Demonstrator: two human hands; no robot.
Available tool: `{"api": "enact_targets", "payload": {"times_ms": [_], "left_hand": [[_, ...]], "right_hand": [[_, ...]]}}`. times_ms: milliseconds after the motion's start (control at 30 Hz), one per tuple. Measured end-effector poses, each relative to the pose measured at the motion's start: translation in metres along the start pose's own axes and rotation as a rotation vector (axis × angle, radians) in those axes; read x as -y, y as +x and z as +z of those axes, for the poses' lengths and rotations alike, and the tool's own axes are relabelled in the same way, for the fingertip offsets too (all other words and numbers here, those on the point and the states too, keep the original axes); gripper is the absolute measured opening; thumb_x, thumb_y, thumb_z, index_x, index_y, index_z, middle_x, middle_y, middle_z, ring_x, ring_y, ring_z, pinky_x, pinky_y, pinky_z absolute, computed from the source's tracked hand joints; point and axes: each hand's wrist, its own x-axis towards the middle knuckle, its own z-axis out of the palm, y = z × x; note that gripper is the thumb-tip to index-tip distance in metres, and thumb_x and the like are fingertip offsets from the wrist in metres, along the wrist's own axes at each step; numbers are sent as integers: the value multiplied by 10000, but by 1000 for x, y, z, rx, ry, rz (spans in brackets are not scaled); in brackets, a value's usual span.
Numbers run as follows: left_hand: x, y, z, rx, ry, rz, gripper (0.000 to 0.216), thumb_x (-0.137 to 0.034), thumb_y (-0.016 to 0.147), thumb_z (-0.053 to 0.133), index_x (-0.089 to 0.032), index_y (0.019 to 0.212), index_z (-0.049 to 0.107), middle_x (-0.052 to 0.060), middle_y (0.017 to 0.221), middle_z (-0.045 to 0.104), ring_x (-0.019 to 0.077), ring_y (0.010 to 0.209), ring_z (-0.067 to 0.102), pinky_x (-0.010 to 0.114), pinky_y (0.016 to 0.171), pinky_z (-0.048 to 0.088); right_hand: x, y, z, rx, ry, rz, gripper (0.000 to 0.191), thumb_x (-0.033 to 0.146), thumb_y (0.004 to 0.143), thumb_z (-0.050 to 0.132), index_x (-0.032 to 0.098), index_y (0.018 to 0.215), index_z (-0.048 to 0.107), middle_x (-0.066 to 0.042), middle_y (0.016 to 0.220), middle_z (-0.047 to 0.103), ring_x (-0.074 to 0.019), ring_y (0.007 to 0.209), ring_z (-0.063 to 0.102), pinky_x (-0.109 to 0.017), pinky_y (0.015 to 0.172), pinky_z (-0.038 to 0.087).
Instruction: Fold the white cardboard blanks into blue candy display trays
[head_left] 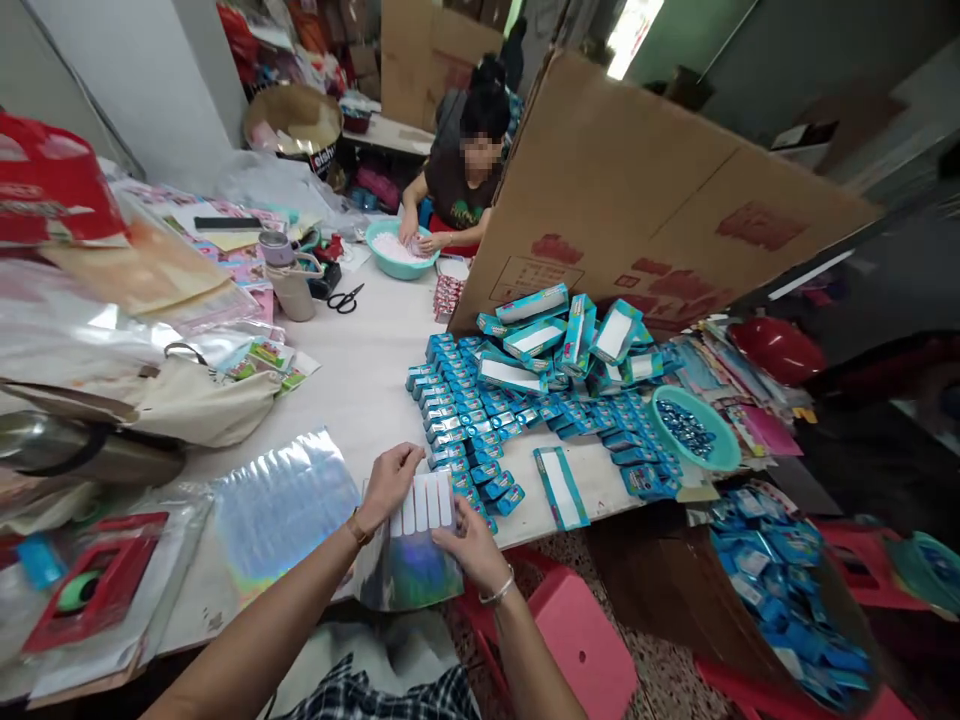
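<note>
My right hand (474, 545) grips the right edge of a shiny holographic sticker sheet (427, 575), thumb on its face. The upper part of the sheet carries a row of pale strip stickers; its lower part is bare and shimmers blue-green. At the sheet's upper left, my left hand (391, 485) has thumb and forefinger pinched together; what sits between the tips is too small to tell. Just beyond my hands stand rows of small blue boxes (450, 425). A blue box with a white face (559, 488) lies alone to the right.
More holographic sheets (289, 500) lie left. Larger blue boxes (532, 340) are heaped against a tall cardboard panel (637, 200). A turquoise bowl (727, 445) holds small blue pieces. Scissors (346, 299) and a bottle (291, 285) lie farther off. Across the table, a person works over another bowl (401, 268).
</note>
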Motion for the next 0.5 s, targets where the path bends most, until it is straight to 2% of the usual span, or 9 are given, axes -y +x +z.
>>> {"api": "enact_targets", "payload": {"times_ms": [67, 133, 300, 400, 500], "left_hand": [[-10, -2, -11, -85, 55, 60, 386, -480, 852, 447, -169, 753, 653, -17, 637, 600, 127, 595, 497, 227, 567, 341], [-16, -4, -20, -172, 74, 90, 370, -464, 857, 446, -171, 780, 660, -3, 701, 646, 135, 637, 534, 231, 608, 365], [-25, -14, -28, -342, 81, 154, 356, -452, 869, 436, -178, 805, 653, -2, 685, 643, 136, 632, 541, 232, 628, 376], [-27, -19, -23, -392, 91, 182, 353, -451, 870, 434, -180, 827, 656, 4, 691, 647, 137, 622, 544, 232, 622, 385], [-30, -22, -18, -386, 132, 168, 358, -450, 880, 419, -185, 859, 659, 24, 736, 668, 151, 651, 573, 247, 648, 411]], "right_hand": [[4, -13, 8, -135, -121, -11, 543, 301, 750, 662, 192, 1248, 475, -57, 998, 628, -174, 813, 605, -329, 754, 498], [11, -28, 15, -259, -330, -73, 530, 296, 785, 622, 195, 1284, 474, -78, 1048, 603, -182, 829, 591, -338, 757, 497], [28, -60, 36, -392, -736, -376, 466, 238, 846, 537, 235, 1309, 485, -104, 1239, 515, -250, 1155, 467, -421, 986, 388], [32, -68, 49, -517, -816, -463, 409, 221, 844, 532, 234, 1252, 521, -105, 1229, 519, -257, 1154, 458, -438, 987, 375], [33, -71, 57, -554, -731, -470, 281, 215, 859, 506, 210, 1136, 554, -79, 1023, 599, -216, 957, 555, -366, 853, 446]]}}
